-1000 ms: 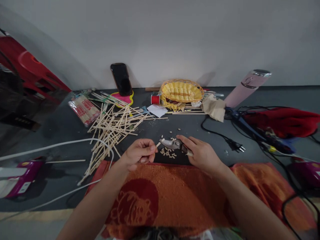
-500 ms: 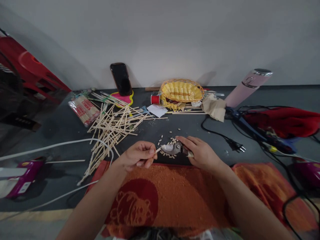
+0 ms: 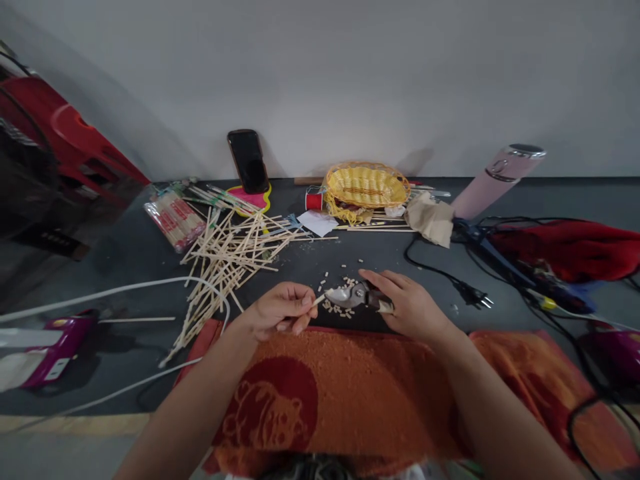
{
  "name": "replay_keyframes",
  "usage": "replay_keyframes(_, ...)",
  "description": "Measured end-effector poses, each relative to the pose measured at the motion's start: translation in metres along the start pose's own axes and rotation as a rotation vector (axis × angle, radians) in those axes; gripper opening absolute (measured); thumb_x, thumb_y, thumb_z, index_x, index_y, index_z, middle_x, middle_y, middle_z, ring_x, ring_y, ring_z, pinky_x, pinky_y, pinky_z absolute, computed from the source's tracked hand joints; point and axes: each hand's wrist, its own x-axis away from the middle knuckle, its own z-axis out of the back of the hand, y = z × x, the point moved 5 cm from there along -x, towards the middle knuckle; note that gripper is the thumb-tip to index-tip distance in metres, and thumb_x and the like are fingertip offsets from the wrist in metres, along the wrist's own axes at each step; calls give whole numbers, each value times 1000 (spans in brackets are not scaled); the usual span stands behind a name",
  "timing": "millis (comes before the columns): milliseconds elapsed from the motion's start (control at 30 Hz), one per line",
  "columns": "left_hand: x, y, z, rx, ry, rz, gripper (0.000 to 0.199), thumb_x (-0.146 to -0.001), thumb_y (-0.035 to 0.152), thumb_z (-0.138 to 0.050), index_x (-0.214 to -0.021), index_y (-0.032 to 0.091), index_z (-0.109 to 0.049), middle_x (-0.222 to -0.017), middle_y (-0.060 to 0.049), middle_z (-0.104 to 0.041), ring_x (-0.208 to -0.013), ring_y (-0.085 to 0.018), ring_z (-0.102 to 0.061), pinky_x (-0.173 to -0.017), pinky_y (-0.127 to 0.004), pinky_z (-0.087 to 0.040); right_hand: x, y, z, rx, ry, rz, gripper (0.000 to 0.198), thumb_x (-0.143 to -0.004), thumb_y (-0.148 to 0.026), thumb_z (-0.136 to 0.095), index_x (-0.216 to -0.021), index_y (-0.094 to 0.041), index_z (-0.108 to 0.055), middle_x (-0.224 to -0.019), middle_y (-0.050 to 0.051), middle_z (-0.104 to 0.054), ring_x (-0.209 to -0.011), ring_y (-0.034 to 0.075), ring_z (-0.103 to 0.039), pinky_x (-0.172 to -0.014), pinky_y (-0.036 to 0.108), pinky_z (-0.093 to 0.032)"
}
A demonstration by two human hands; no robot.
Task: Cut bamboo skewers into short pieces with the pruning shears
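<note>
Between thumb and fingers, my left hand (image 3: 290,308) pinches a thin wooden stick (image 3: 320,300), whose tip is at the blades of the pruning shears (image 3: 350,294). My right hand (image 3: 407,303) is wrapped around the handles of those shears, which point left. Whether the blades touch the stick I cannot tell. Under and around the shears lie several short cut stick pieces (image 3: 345,311) on the dark table (image 3: 310,263). To the left spreads a loose pile of long wooden sticks (image 3: 235,250).
An orange towel (image 3: 370,387) covers the near edge. Behind stand a yellow basket (image 3: 367,187), a red thread spool (image 3: 314,200), a phone (image 3: 249,160) and a pink flask (image 3: 500,180). A black plug (image 3: 475,295) with cord lies right, a white cable (image 3: 125,287) left.
The view has shifted slightly, so everything sits a little further right and lower. Both hands keep their holds on the stick and the shears, with little other movement.
</note>
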Motion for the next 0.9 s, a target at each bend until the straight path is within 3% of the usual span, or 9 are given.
replay_keyframes(200, 6, 7, -6, -38, -59, -33, 34, -82, 43, -63, -68, 13, -61, -42, 1, -55, -26, -1, -28, -28, -16, -12, 1, 9, 3, 9, -22, -2, 55, -84, -18, -51, -138, -22, -43, -120, 9, -60, -102, 23, -59, -89, 37, -49)
replay_keyframes(367, 3, 7, 1, -150, 19, -51, 35, -85, 47, -58, -73, 14, -62, -44, 1, -56, -28, -3, -33, -29, -15, -16, 5, 46, 2, 140, 78, -360, 63, -87, -43, -56, -143, -22, -35, -117, 12, -60, -103, 28, -59, -86, 40, -50)
replay_keyframes(433, 0, 4, 4, -212, 65, -56, 35, -87, 47, -55, -76, 15, -62, -45, 1, -57, -30, -4, -36, -31, -15, -19, 8, 60, -2, 197, 58, -454, 66, -85, -52, -56, -140, -20, -39, -109, 12, -63, -99, 30, -59, -81, 42, -51)
replay_keyframes(533, -4, 2, 5, -321, 126, -80, 35, -88, 48, -53, -78, 15, -60, -49, 2, -58, -32, -3, -36, -34, -14, -22, 11, 69, -2, 261, 47, -484, 63, -83, -56, -58, -132, -17, -49, -101, 13, -65, -97, 32, -58, -79, 44, -50)
replay_keyframes(633, -5, 4, 1, -471, 201, -104, 34, -89, 46, -51, -80, 15, -60, -54, 1, -60, -36, -4, -37, -37, -15, -25, 10, 62, 6, 254, 139, -444, 49, -85, -48, -59, -123, -17, -58, -109, 15, -63, -104, 33, -54, -86, 49, -46)
replay_keyframes(700, -5, 8, -3, -593, 262, -138, 32, -89, 44, -50, -81, 15, -60, -57, 1, -61, -40, -5, -39, -41, -16, -28, 7, 48, 13, 149, 244, -383, 34, -89, -39, -56, -115, -19, -63, -116, 14, -61, -109, 32, -51, -92, 50, -43)
replay_keyframes(767, -4, 11, -6, -726, 312, -180, 31, -91, 40, -49, -79, 15, -61, -61, 1, -62, -44, -5, -41, -45, -17, -30, 3, 26, 14, -119, 291, -288, 26, -93, -32, -50, -111, -20, -64, -107, 10, -65, -102, 25, -55, -93, 43, -44)
replay_keyframes(900, -3, 14, -12, -951, 352, -254, 33, -92, 36, -48, -71, 16, -62, -63, 2, -63, -49, -6, -43, -52, -19, -31, -3, -17, 0, -687, 99, -246, 21, -93, -31, -50, -107, -22, -65, -101, 5, -67, -92, 17, -61, -84, 30, -48)
